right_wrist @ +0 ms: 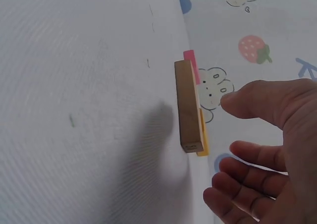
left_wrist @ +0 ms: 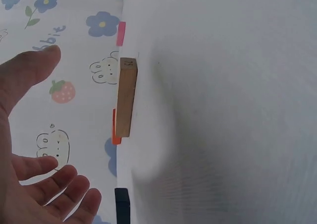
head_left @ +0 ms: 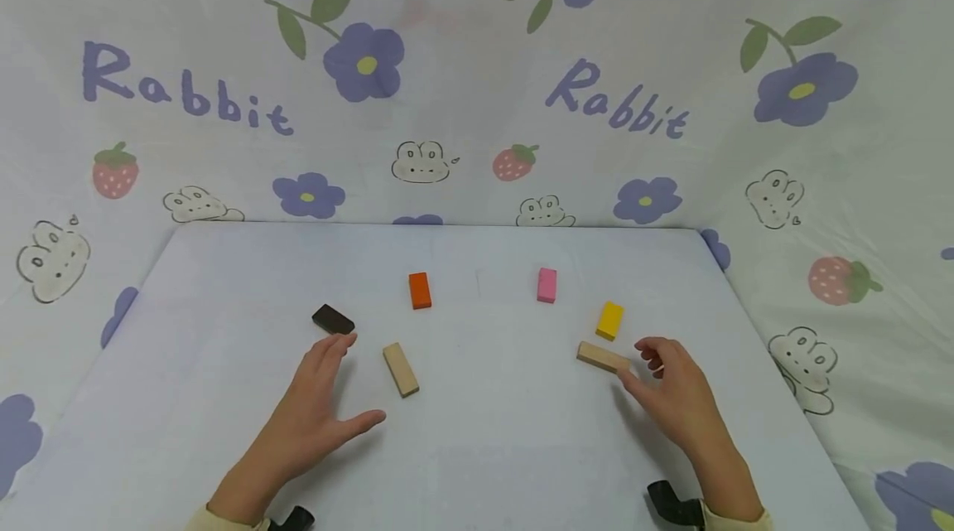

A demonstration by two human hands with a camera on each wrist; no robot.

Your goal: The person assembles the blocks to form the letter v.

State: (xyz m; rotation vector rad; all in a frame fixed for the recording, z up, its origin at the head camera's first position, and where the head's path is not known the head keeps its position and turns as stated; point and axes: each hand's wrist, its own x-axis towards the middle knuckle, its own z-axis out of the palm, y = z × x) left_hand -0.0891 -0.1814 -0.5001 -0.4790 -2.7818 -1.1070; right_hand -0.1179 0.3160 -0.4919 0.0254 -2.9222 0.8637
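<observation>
My left hand [head_left: 309, 419] hovers over the left side of the white table, thumb spread wide from the fingers and nothing held. Just past its fingertips lies a black block [head_left: 333, 319]; a plain wooden block [head_left: 401, 370] lies to the right of the hand. On the other side, my right hand [head_left: 674, 390] is above the table, fingers loosely bent and holding nothing. Its thumb appears near the end of a second wooden block [head_left: 602, 357]. In the right wrist view, a gap shows between that hand [right_wrist: 267, 154] and the wooden block [right_wrist: 188, 105].
Farther back on the table [head_left: 477, 465] lie an orange block [head_left: 421, 291], a pink block [head_left: 547, 286] and a yellow block [head_left: 609, 321]. Behind the table's back edge hangs a printed cloth [head_left: 462, 100] with flowers, rabbits and strawberries. Dark wrist devices show at both cuffs.
</observation>
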